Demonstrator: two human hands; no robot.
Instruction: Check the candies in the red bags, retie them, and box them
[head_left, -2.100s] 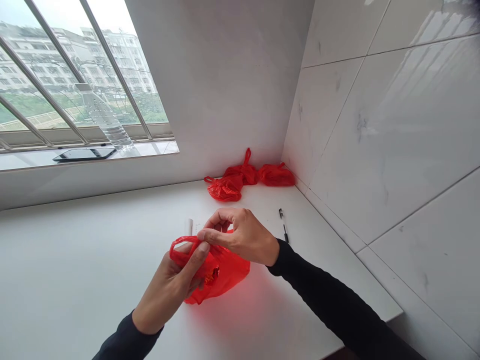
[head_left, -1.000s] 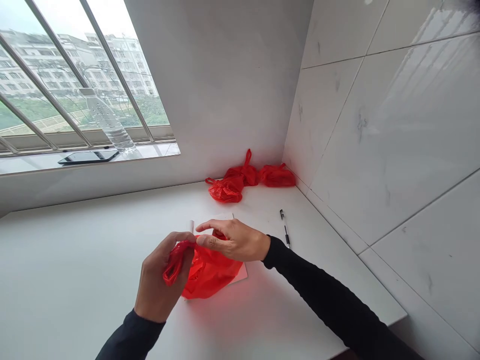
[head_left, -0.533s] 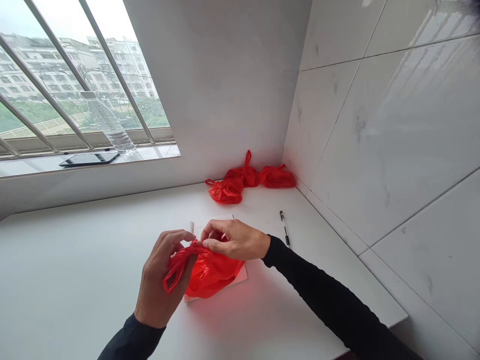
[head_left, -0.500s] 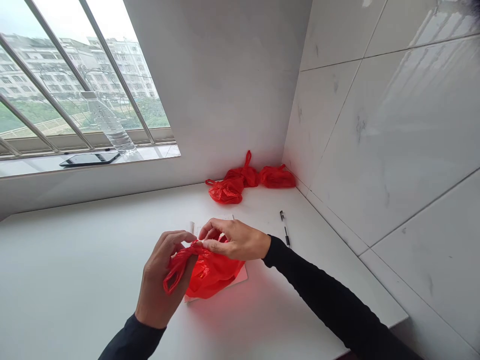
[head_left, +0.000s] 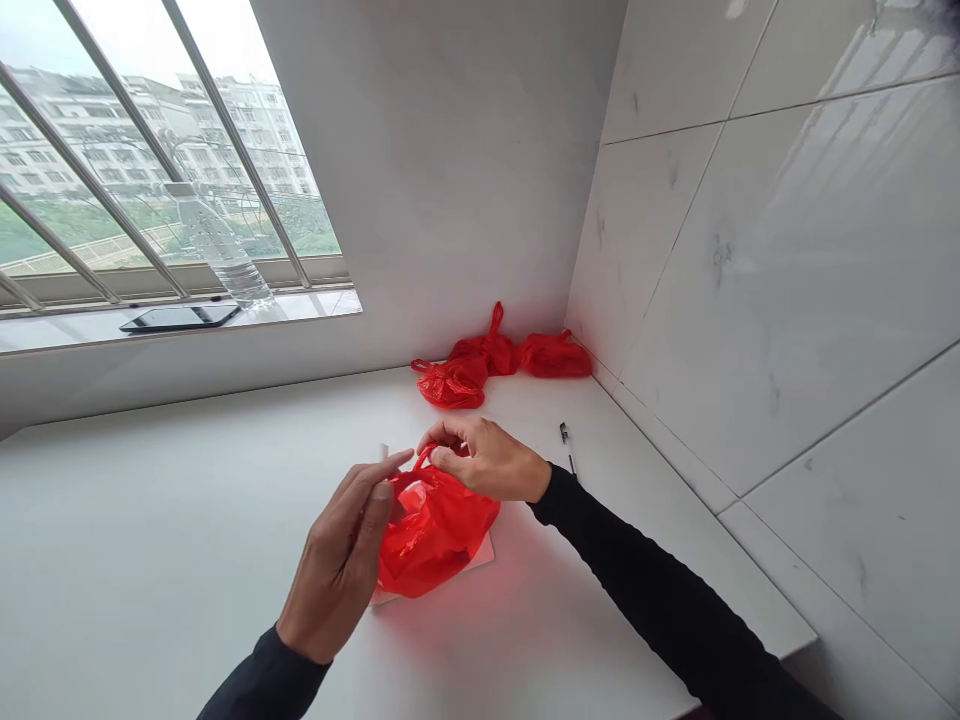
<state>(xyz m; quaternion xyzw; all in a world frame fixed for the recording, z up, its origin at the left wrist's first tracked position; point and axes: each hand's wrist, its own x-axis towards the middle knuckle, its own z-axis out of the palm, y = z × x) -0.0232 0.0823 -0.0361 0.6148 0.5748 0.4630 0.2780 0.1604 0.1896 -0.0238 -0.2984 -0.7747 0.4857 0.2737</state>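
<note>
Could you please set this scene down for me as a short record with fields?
Left grip: bare hand at the left side of the red bag; how firmly it holds is unclear
Right grip: bare hand pinching the bag's upper edge
Surface: white table
Under bag: pale flat pad, mostly covered
Back of table: three other red bags, grouped near the corner
Right of bag: pen, partly hidden
Window ledge: transparent bottle, dark flat device
</note>
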